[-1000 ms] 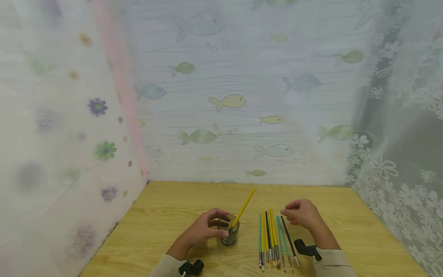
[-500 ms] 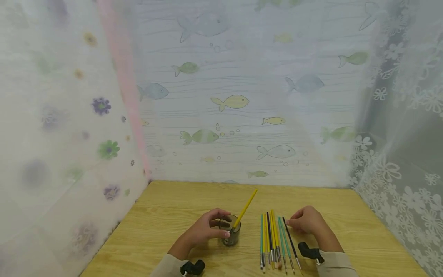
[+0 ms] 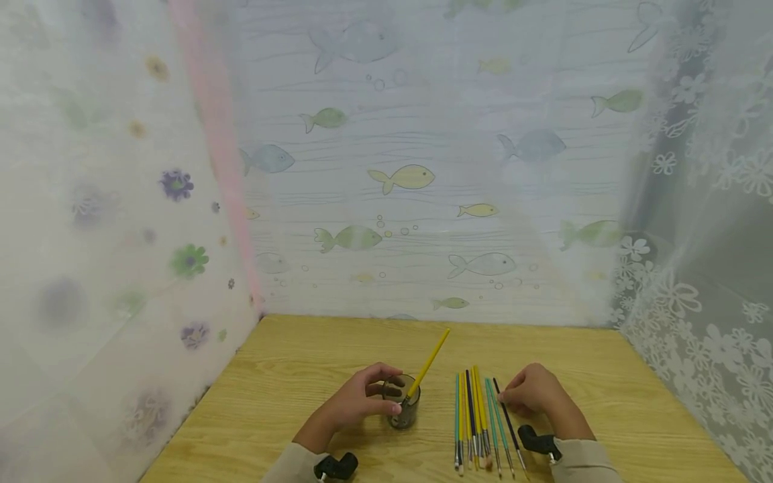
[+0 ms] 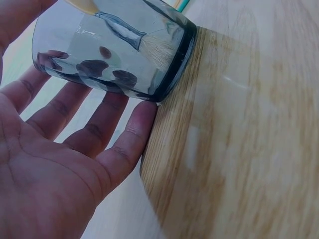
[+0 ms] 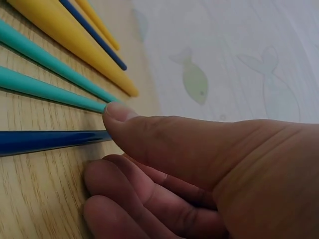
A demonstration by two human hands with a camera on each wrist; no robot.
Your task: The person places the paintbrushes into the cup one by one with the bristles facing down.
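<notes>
Item: left hand (image 3: 356, 401), lower centre of my head feed, thumb and fingers set round a smoky-grey transparent glass tumbler (image 3: 406, 419), which stands upright on the table. Contents: one yellow-handled paintbrush (image 3: 430, 362) with pale bristles, bristle end down, handle leaning to the upper right.

Item: right hand (image 3: 531, 396), lower right of the frame, well apart from the left. Its thumb lies over the upper end of a slim dark-blue paintbrush (image 3: 509, 422), remaining fingers curled; on my right wrist feed the thumb covers the contact, so I cannot tell whether the handle is pinched.

Item: two teal-handled paintbrushes (image 3: 492, 419), just left of the dark-blue one. Further left, a close row of yellow, teal and blue-handled paintbrushes (image 3: 479, 402), bristles toward the lower edge.

Item: pale wood-grain table (image 3: 314, 342), lower part of the frame. Backdrop: translucent fish-print sheet (image 3: 423, 134) across the centre; flower-print sheet (image 3: 121, 235) at left; white floral lace (image 3: 712, 322) at right.

Item: two beige sleeves (image 3: 582, 459), bottom edge, each with a black wrist mount (image 3: 536, 439).
</notes>
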